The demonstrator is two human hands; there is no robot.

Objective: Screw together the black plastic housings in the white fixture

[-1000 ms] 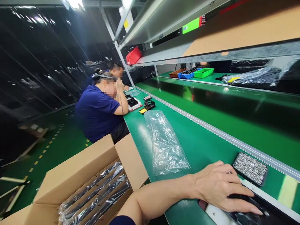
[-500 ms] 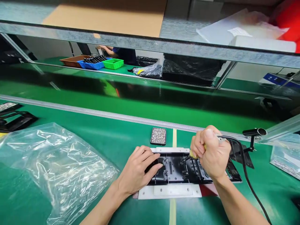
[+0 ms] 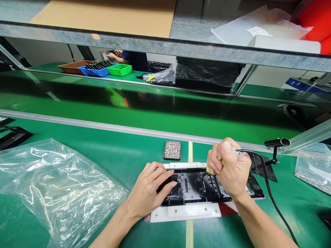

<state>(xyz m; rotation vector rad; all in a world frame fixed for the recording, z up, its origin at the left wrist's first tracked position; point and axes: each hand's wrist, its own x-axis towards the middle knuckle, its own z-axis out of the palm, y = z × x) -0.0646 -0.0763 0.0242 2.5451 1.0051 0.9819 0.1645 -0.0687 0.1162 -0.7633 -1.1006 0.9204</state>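
A long black panel (image 3: pixel 191 187) with small posts and ribs lies in a white fixture (image 3: pixel 191 211) on the green bench. My left hand (image 3: pixel 152 187) rests on the panel's left end, thumb and fingers apart. Wrapped round a corded screwdriver with a yellow front (image 3: pixel 210 170) is my right hand (image 3: pixel 229 168), above the panel's right half. The tool's tip points down and left at the panel, near a post. A black tray of small screws (image 3: pixel 172 150) sits behind the fixture.
Clear plastic bags (image 3: pixel 69 189) cover the left of the bench. At the right are a metal tube holder (image 3: pixel 277 143), a black cable and a bag of small parts (image 3: pixel 314 168). Beyond the belt, a person works by coloured bins (image 3: pixel 120 70).
The whole view has shifted a little, so the bench things appear slightly further left. Both hands keep nearly the same place on and over the panel.
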